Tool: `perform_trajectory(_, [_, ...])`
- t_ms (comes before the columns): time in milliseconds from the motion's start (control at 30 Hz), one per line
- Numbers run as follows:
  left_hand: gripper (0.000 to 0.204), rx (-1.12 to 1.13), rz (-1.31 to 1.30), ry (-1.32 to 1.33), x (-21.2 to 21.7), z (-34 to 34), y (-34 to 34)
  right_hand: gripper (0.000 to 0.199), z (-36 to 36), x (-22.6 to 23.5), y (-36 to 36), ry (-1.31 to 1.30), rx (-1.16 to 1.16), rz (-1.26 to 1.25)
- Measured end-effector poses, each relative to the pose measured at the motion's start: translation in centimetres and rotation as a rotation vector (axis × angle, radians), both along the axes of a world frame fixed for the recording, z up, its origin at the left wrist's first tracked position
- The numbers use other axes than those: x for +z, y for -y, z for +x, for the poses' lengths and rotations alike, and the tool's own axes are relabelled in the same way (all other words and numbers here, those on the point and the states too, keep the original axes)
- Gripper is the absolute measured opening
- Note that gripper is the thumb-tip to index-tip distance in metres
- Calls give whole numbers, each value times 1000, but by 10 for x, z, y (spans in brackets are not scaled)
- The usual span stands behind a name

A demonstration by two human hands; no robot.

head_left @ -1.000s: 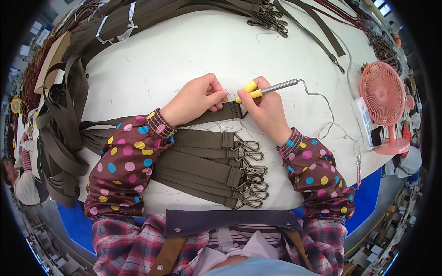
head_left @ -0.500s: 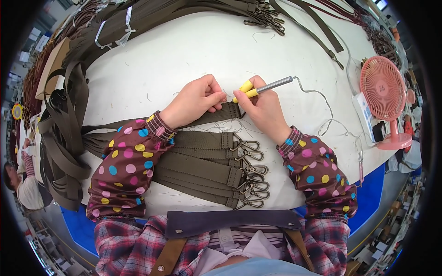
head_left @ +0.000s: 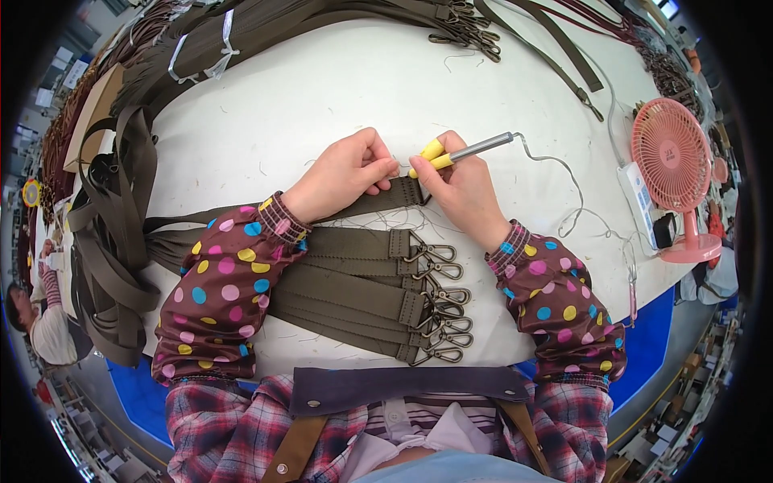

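My left hand is closed in a pinch above the end of a dark olive webbing strap; its lower fingers touch the strap, and a fine thread shows at the fingertips. My right hand grips a corded pen-shaped tool with a grey barrel and yellow grip, its front end pointing at the thread beside the strap's stitched end. A yellow piece lies at my right index finger. Just below, several finished-looking straps lie side by side, their metal snap hooks toward the right.
Looped webbing hangs in a heap at left. Tied strap bundles lie along the far side. A pink fan stands at right beside a white box. The tool's grey cord runs over the white table.
Almost nothing differs. Both hands stay at the strap's end with the pen-shaped tool in the same position; the whole view has shifted very slightly.
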State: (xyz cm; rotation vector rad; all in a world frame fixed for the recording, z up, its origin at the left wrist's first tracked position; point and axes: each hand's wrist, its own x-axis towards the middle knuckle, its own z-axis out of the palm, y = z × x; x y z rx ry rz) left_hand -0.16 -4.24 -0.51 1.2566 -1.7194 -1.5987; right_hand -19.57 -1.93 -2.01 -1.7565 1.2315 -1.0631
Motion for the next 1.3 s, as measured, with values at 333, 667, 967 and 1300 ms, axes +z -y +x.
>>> perform_trajectory(333, [37,-100,-661,490,7,4,-9,20,-10,-1,-3,194,-43,-20])
perform_trajectory(667, [25,-161,-865,513,13,-6,-30,26,-18,15,-11,214,64,12])
perform_trajectory(967, [25,-194,-687,430,2,-6,-45,25,-30,40,-33,188,58,-19])
perform_trajectory(1300, [32,-207,-504,348,3,-6,-29,29,-17,17,-35,253,121,197])
